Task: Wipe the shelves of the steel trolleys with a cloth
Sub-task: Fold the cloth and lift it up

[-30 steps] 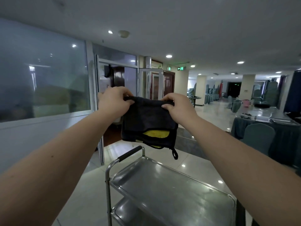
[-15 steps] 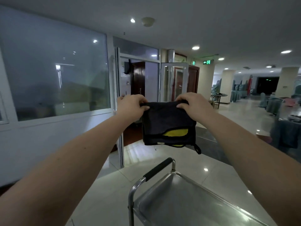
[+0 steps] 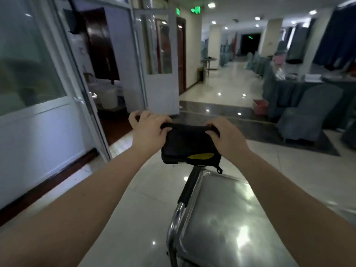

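Cloth (image 3: 189, 144) between both hands (image 3: 149, 130)

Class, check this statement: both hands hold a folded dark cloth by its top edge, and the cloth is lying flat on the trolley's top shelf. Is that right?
Not quite. The head view shows the left hand and right hand holding the folded dark cloth by its top edge, but it hangs in the air above the trolley's handle end, not flat on the top shelf.
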Demonstrator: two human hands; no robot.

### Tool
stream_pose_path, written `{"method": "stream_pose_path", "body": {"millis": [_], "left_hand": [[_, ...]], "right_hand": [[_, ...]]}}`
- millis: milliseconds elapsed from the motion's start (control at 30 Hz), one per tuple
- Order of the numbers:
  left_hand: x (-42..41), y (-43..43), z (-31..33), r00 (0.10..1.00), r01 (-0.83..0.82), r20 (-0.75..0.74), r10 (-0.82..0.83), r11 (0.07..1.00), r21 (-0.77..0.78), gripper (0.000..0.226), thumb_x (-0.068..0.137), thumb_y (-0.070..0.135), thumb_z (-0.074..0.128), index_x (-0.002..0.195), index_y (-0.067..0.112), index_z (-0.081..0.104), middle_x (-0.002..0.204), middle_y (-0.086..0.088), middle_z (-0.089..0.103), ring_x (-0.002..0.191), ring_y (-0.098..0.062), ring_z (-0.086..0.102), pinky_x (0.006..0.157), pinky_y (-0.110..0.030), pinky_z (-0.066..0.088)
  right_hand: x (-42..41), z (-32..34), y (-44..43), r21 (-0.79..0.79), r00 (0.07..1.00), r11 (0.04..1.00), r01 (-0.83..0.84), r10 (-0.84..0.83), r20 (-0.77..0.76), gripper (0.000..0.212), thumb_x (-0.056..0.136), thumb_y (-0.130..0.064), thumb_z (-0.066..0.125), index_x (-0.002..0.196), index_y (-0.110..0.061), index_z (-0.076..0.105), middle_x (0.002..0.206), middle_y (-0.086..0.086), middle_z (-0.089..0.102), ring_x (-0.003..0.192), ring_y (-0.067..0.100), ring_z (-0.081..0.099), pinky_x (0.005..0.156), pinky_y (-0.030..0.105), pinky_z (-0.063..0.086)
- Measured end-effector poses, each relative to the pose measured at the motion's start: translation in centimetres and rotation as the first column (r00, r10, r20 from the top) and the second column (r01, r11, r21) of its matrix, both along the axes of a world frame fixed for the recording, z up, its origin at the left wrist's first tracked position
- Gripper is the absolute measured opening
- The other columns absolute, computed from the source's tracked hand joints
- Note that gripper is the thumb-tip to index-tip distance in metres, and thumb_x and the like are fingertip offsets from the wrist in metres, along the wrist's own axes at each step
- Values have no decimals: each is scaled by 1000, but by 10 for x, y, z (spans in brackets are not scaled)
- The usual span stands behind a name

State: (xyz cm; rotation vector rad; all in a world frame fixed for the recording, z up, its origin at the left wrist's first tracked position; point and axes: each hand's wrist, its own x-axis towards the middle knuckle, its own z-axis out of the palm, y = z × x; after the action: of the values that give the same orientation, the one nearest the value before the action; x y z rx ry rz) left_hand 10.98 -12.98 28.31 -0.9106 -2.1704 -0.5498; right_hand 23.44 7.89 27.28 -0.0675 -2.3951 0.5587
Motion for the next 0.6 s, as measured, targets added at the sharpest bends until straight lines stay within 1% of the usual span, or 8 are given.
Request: {"method": "stream_pose_path", "body": {"millis": [167,233,300,367,433,467,533,600], "left_hand": [[-46,-9,-71,974,96,210,-81,993,-62,9,88,30,63,93,35,69,92,18,65,109,-14,50,104,-43,10],[-61,-12,-90,959,126,264,-105,990,-65,8,87,33,64,92,38,68,89,21,62,110,-12,49,103,-38,7],[-82,-12,-104,928,171,345,-140,983,-60,7,86,38,66,91,42,68,85,25,60,108,-8,47,101,-34,7],[-104,-2,-117,875,210,456,-164,976,-52,7,85,40,67,88,45,67,84,28,61,105,-4,47,99,-35,9],[-124,20,-138,822,210,550,-146,976,-56,6,84,39,68,87,44,67,86,28,63,104,-3,51,100,-37,12],[-135,35,-150,803,190,585,-116,979,-67,7,85,38,67,90,43,68,91,26,65,106,-5,53,101,-38,14],[-151,62,-180,742,150,670,-15,978,-144,21,87,33,66,107,39,68,115,16,64,117,-13,51,105,-39,23],[-160,83,-213,639,153,763,99,956,-252,42,89,27,66,131,28,58,139,0,51,130,-24,41,107,-42,32]], "right_hand": [[-21,-66,-30,-141,984,981,135,-116,137,13,96,-11,55,104,-14,65,103,0,58,94,17,56,84,31,46],[-26,-85,-36,-188,970,967,174,-135,200,15,96,-12,55,104,-18,66,101,-5,58,92,12,55,84,26,45],[-35,-97,-36,-210,967,961,182,-136,217,17,94,-10,57,103,-19,68,98,-5,59,91,9,54,83,20,41],[-51,-107,-25,-202,963,962,182,-133,236,17,92,-8,59,102,-17,69,97,-1,62,91,10,53,82,19,38],[-74,-124,-8,-223,939,948,228,-154,306,16,92,-10,60,102,-18,70,99,0,63,93,12,53,81,20,36],[-88,-135,2,-242,922,933,265,-171,347,16,92,-12,60,103,-19,70,101,0,63,95,13,53,81,21,35],[-113,-165,21,-238,867,908,345,-211,451,20,93,-15,61,110,-19,69,110,2,62,104,19,52,83,22,34],[-128,-199,34,-143,762,897,417,-260,593,33,93,-20,63,126,-20,62,126,6,55,118,27,44,94,26,34]]}}
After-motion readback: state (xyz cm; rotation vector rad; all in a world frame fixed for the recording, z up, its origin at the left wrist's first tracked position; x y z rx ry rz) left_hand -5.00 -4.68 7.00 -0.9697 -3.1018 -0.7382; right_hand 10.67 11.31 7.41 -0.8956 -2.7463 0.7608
